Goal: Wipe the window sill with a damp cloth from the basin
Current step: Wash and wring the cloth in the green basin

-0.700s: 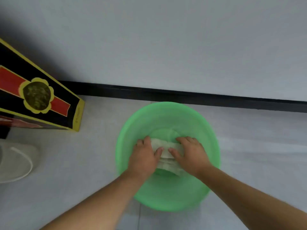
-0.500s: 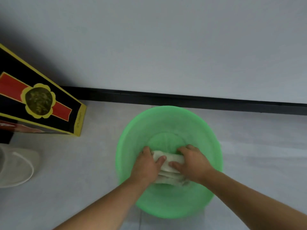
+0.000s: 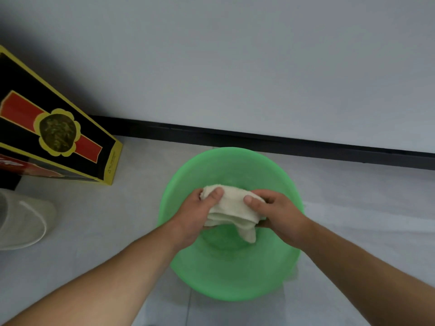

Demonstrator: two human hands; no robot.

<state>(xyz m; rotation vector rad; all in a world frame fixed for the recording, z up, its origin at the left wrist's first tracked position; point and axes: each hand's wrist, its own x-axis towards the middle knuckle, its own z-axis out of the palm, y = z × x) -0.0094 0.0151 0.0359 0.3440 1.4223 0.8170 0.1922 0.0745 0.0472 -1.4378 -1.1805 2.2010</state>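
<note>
Green plastic basin (image 3: 231,282): stands on the pale tiled floor (image 3: 98,222), near the foot of a plain light wall (image 3: 235,67). A dark skirting strip (image 3: 282,143) runs along the join of wall and floor, just beyond the basin's far rim.

Cloth (image 3: 233,209): off-white, bunched and folded into several layers, held over the middle of the basin. One loose corner hangs down on the near right side, toward the basin's bottom. Whether that corner touches the basin cannot be told. Whether the basin holds water cannot be told.

Left hand (image 3: 194,216): grasps the left end of the cloth, thumb (image 3: 215,195) pressed on top, fingers curled beneath and mostly hidden.

Right hand (image 3: 281,216): grasps the right end of the cloth in like manner, thumb (image 3: 250,200) on top, fingers wrapped under. Both forearms are bare and reach in from the lower edge of the view.

Other items: a tall black box (image 3: 54,137) with yellow edging, a red band and a round gold emblem stands on the floor to the left of the basin, well apart from it. A pale rounded object (image 3: 22,223), partly cut off by the left edge, lies on the floor in front of the box; its kind cannot be made out.
</note>
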